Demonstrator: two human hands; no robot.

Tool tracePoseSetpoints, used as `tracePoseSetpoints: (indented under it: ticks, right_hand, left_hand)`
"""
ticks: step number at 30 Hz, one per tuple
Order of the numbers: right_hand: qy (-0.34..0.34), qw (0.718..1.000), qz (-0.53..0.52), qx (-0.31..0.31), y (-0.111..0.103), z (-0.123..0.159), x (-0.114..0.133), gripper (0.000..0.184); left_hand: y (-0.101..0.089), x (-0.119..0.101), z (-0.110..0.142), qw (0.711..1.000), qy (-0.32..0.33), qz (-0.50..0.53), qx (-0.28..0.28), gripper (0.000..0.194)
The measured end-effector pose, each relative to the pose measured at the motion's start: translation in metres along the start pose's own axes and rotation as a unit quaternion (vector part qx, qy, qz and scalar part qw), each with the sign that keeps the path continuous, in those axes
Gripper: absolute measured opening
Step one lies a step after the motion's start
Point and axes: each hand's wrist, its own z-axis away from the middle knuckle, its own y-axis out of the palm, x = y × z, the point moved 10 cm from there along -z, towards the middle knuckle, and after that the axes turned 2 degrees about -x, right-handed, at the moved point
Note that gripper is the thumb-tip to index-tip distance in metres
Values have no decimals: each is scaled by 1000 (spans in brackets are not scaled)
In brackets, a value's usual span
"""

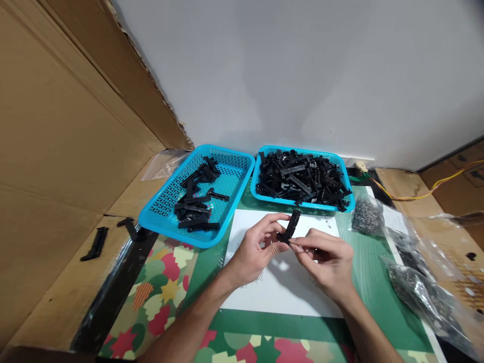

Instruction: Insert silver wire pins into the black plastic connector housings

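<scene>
A black plastic part [293, 225], long and narrow with a wider foot, is held tilted above a white sheet [280, 297]. My left hand [255, 247] grips it between thumb and fingers from the left. At its lower end, my right hand [327, 259] is closed in a pinch, fingertips touching the part; anything small inside that pinch is too hidden to make out. Tiny loose pieces [253, 282] lie on the sheet beneath my left hand, partly covered by it.
A blue basket [245, 186] at left holds several black parts; another blue basket [350, 194] behind my hands is heaped with them. Clear bags [368, 217] of small metal pieces lie at right. More black parts [96, 243] sit on cardboard at left. A yellow cable [427, 195] runs at back right.
</scene>
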Motion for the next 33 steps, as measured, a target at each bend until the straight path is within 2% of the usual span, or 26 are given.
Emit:
tracePoseSetpoints:
  ticks: [8, 17, 25, 33]
  right_hand:
    - [48, 997, -17, 63, 1, -3, -17, 12]
    - [-2, 998, 35, 55, 2, 0, -3, 18]
    - [48, 996, -34, 64, 3, 3, -16, 27]
    - [63, 995, -31, 68, 3, 0, -19, 18]
  left_hand:
    - [3, 1, 0, 1000, -11, -12, 23, 50]
    - [-3, 4, 4, 999, -29, -13, 0, 39]
    - [-4, 6, 5, 999, -42, -27, 1, 38]
    - [-3, 5, 5, 999, -47, 1, 0, 40]
